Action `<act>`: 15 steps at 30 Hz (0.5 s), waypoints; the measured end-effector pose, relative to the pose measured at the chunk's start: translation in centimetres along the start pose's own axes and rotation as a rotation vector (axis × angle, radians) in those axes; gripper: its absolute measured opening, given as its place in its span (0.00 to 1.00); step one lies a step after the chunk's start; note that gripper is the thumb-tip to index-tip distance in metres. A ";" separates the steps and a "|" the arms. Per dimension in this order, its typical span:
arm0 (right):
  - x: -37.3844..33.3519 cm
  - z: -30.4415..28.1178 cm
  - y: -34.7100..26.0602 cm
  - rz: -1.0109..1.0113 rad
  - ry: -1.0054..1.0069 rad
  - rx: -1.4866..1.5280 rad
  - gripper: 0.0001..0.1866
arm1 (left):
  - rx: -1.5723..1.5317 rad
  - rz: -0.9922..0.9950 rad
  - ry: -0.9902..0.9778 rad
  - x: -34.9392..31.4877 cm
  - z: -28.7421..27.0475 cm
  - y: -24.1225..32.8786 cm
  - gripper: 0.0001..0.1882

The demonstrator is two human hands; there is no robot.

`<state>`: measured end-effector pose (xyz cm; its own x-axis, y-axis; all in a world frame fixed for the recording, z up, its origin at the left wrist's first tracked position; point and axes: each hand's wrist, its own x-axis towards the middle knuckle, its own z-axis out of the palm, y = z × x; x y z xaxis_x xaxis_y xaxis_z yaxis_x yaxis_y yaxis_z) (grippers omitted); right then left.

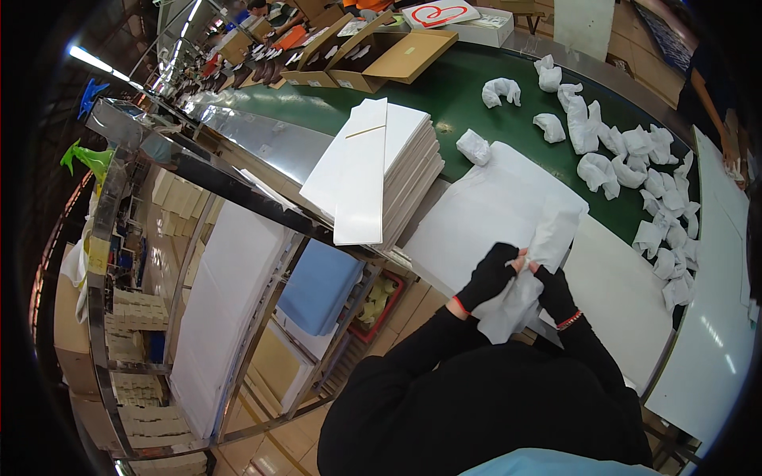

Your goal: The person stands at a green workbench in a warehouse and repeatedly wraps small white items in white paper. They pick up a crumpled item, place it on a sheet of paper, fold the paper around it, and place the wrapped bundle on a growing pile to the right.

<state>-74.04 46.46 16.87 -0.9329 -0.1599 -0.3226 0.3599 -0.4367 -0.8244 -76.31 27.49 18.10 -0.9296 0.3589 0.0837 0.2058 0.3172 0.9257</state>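
My left hand (494,274), in a black fingerless glove, is closed, its fingertips pinching a crumpled sheet of white tissue paper (550,238). From the other side my right hand (554,292), gloved the same way, grips that sheet with its fingers close to the left ones. Part of the paper stands up beyond my fingers and part hangs toward my body. Under and beyond it lies a flat pile of white paper (476,210), with one small wrapped-looking paper wad (474,147) at its far edge.
Many crumpled white paper wads (595,170) lie on the green conveyor belt (508,127) at the right. A stack of white boards (413,170) rises left of the pile. Open cardboard boxes (373,59) stand farther back. A metal shelf below holds a blue stack (319,289).
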 end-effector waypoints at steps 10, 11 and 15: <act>-6.3 3.1 -10.1 0.008 -0.255 -0.822 0.28 | -0.431 0.062 0.096 0.3 -3.1 11.3 0.41; -6.7 2.8 -10.4 -0.004 -0.266 -0.824 0.28 | -0.469 0.028 0.086 0.1 -2.9 11.8 0.37; -8.3 2.4 -10.6 -0.009 -0.322 -0.788 0.29 | -0.693 -0.145 0.016 -0.2 -2.2 12.3 0.25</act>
<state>-70.13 50.34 29.43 -0.8498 -0.4558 -0.2649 0.1423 0.2854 -0.9478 -74.31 29.36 30.27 -0.9383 0.3412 -0.0573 -0.1573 -0.2733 0.9490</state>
